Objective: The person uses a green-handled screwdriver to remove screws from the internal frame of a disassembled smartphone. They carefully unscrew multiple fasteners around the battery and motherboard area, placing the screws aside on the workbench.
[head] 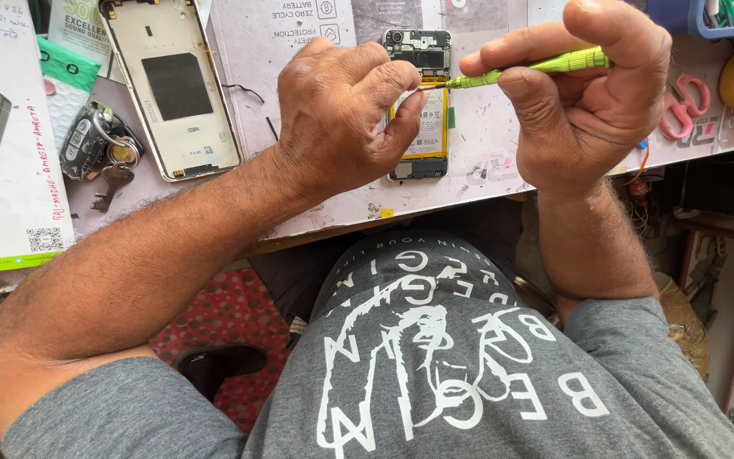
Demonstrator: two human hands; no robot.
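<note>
A grey printed shirt (435,374) fills the bottom of the frame. Above it, the bench (316,204) edge crosses the middle, its top worn and stained. At upper centre the left hand (337,115) steadies an opened phone (422,119) lying on the bench, fingers pressed on its left edge. The right hand (579,93) pinches a green screwdriver (528,70), tip at the phone. Keys (99,149) and a back cover (172,85) lie upper left; red scissors (681,106) upper right.
</note>
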